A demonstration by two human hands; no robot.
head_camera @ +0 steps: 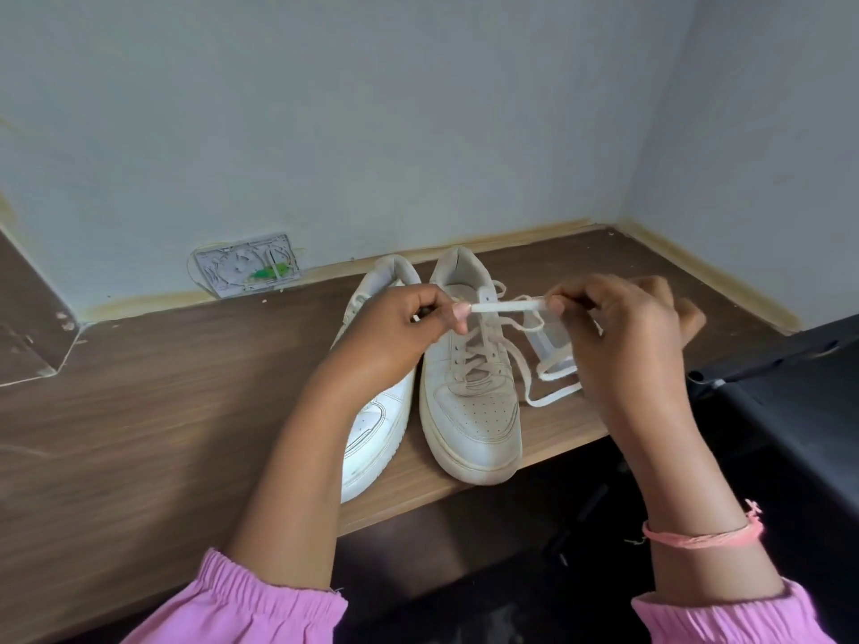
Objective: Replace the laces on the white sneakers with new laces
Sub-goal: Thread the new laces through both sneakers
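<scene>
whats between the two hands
In the head view, a taut stretch of white lace spans from the left hand to the right hand, above the right-side sneaker.

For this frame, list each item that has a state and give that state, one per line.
Left hand: pinching one end of the lace stretch.
Right hand: pinching the other end.
Lace stretch: taut between the hands, above the shoes.
Right sneaker: upright, still laced, loose ends trailing on the desk.
Left sneaker: tipped on its side, partly hidden.
Wall plate: cover off, insides exposed.
</scene>
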